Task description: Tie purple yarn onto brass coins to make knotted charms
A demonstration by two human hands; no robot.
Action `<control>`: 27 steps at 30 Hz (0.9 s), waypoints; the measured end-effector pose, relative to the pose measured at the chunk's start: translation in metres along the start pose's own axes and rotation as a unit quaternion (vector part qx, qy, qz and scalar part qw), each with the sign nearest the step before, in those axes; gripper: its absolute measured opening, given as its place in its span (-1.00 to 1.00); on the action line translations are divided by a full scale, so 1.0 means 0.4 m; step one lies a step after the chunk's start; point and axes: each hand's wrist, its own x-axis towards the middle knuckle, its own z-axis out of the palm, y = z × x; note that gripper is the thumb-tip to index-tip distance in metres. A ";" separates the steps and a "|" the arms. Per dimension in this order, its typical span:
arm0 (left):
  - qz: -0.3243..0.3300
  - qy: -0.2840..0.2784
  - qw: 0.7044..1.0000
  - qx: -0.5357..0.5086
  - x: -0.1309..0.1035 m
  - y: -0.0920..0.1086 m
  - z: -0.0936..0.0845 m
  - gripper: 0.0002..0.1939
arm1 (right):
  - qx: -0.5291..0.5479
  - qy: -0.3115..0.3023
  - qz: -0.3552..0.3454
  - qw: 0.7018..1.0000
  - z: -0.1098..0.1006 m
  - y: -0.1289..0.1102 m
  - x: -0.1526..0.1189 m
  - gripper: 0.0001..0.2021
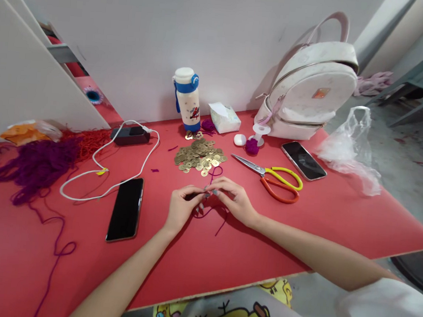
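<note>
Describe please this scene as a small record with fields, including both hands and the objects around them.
left hand: fingertips pinched on thin purple strand
right hand: fingertips pinched on same strand, close to left
surface: red table
beyond hands: pile of brass-coloured holed discs
right side: open scissors, phone, clear plastic bag
left side: another phone, purple yarn heap
back: bottle, white backpack

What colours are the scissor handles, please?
One scissor handle is yellow, the other handle orange-red, clearest in the head view.
</note>
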 end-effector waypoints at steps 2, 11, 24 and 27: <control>0.024 0.018 1.000 0.003 0.002 0.005 -0.003 -0.83 | 0.014 0.016 0.013 1.000 0.003 0.005 -0.002 -0.85; 0.087 0.036 0.995 0.040 0.005 0.004 -0.008 -0.85 | -0.043 -0.089 0.090 0.991 0.020 0.021 0.000 -0.71; 0.145 0.039 0.967 0.206 0.008 0.002 -0.019 -0.83 | -0.213 -0.108 -0.082 0.968 -0.002 0.000 0.002 -0.78; 0.227 -0.023 0.924 0.306 0.002 0.005 -0.029 -0.81 | -0.199 -0.081 -0.092 0.972 -0.006 -0.004 0.004 -0.76</control>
